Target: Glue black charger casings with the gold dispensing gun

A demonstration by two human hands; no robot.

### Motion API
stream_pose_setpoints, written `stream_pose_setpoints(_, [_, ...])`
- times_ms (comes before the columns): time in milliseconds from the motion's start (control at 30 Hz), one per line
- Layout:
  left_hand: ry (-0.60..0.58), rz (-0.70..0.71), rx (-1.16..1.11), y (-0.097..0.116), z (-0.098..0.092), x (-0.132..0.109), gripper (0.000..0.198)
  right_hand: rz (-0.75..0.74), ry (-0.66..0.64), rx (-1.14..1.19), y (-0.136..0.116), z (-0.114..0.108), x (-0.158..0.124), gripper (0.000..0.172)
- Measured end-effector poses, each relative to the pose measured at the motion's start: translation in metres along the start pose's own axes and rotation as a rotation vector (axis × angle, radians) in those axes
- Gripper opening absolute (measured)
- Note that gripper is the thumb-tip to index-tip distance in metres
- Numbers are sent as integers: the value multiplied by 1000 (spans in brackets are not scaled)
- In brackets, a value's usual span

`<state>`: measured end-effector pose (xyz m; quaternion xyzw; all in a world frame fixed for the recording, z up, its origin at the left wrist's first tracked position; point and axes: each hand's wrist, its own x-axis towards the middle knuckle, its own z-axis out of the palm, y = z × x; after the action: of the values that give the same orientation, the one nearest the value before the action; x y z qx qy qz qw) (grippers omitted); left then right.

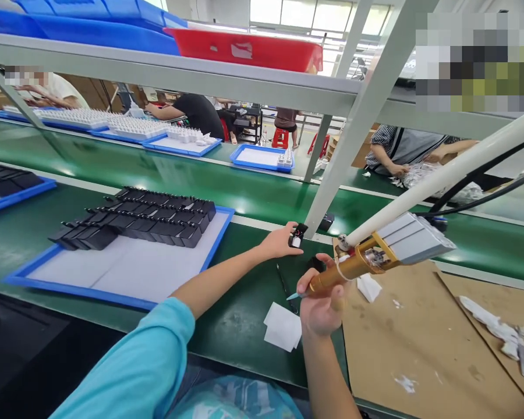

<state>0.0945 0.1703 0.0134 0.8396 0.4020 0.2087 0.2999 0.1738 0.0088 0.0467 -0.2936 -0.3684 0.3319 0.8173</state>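
Note:
My left hand (280,241) reaches forward over the green belt, its fingers pinched on a small black part (297,235) with a white face. My right hand (321,302) is wrapped round the gold barrel of a glue dispensing gun (353,265), whose thin bluish tip points left just under the black part. A white tube and black cables run from the gun up to the right. To the left lies a blue-rimmed white tray (131,273) with rows of black parts (140,218).
Brown cardboard sheets (419,331) with white paper scraps cover the bench at right. White paper squares (283,329) and a thin black stick lie on the green belt (244,192). A grey shelf post (344,157) rises ahead. Other people work across the belt by more blue trays.

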Motion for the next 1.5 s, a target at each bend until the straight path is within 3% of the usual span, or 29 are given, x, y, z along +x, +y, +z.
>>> stream_pose_setpoints(200, [-239, 27, -145, -36, -61, -91, 76, 5, -14, 26, -2, 2, -3, 37])
stream_pose_setpoints(300, [-308, 16, -194, -45, -69, -134, 73, 12, -28, 17, -3, 4, -3, 38])
stream_pose_setpoints(400, [-243, 21, -219, -37, -61, -158, 67, 9, -23, 14, -4, 7, -3, 37])
stream_pose_setpoints(500, [-92, -10, -178, -21, -44, -163, 65, 9, -16, 23, -3, 9, -3, 36])
stream_pose_setpoints(600, [40, -97, -120, -10, -29, -158, 44, 17, -22, 43, -2, 10, -4, 35])
stream_pose_setpoints(833, [280, -300, -374, -30, -21, -168, 40, 35, -41, 22, -1, 16, -6, 39])
stream_pose_setpoints(1000, [207, -284, -195, -32, -10, -186, 36, 36, -52, 8, 2, 27, -6, 39])
stream_pose_setpoints(1167, [172, -307, -72, -16, -2, -189, 33, 34, -95, 56, 8, 41, -6, 37])
stream_pose_setpoints(1333, [213, -285, -38, 5, -3, -193, 30, 48, -142, 53, 10, 49, -5, 42])
stream_pose_setpoints(1500, [253, -227, -25, 15, -7, -198, 28, 28, -141, 53, 11, 48, -6, 33])
